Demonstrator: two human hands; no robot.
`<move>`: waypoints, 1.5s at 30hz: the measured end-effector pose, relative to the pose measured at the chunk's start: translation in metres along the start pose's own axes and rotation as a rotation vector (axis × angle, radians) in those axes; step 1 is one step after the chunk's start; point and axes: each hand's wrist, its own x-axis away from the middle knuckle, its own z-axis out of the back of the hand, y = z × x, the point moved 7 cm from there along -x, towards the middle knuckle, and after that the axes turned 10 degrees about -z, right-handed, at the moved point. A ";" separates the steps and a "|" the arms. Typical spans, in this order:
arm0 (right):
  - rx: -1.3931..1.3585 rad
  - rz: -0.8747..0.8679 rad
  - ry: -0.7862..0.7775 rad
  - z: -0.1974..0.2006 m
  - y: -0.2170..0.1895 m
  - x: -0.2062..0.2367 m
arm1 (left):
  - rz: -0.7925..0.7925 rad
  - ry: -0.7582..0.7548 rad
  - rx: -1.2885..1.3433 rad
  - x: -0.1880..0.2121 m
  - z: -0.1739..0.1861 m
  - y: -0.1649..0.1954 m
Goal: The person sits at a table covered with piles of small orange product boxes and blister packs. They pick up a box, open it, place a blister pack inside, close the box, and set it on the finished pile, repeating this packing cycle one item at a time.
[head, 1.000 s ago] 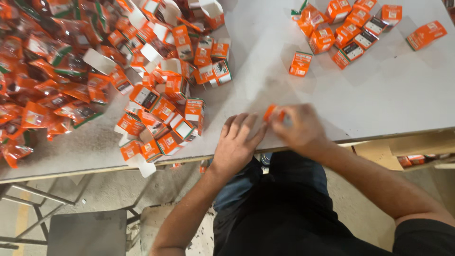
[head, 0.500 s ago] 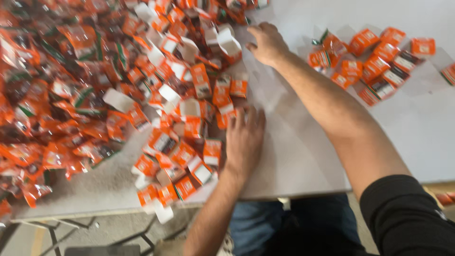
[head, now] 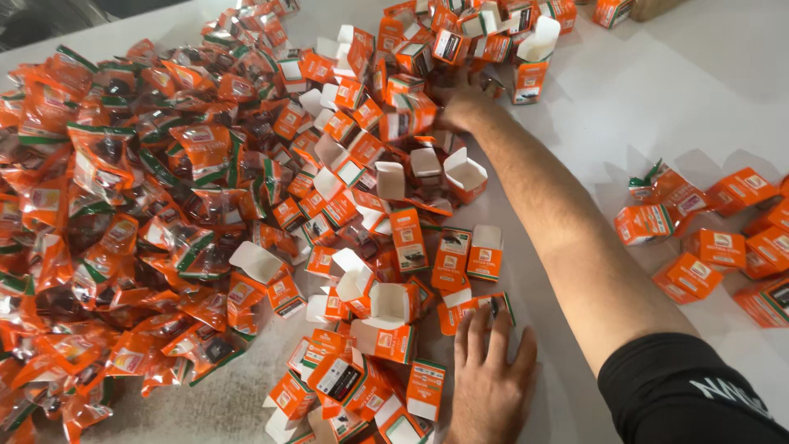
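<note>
Few closed boxes (head: 699,247) lie right; many open boxes (head: 394,230) and sachets (head: 123,230) remain. Left hand (head: 491,378) flat, empty; right hand's (head: 460,105) grip unclear among far boxes.

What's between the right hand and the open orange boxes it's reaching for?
Nothing visible. The right hand is already among the open orange boxes at the far side of the pile, touching them. The left hand rests flat on the white table by the near boxes.
</note>
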 end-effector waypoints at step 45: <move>-0.104 0.285 0.046 -0.049 0.172 0.487 | 0.120 0.171 -0.229 0.051 0.044 0.044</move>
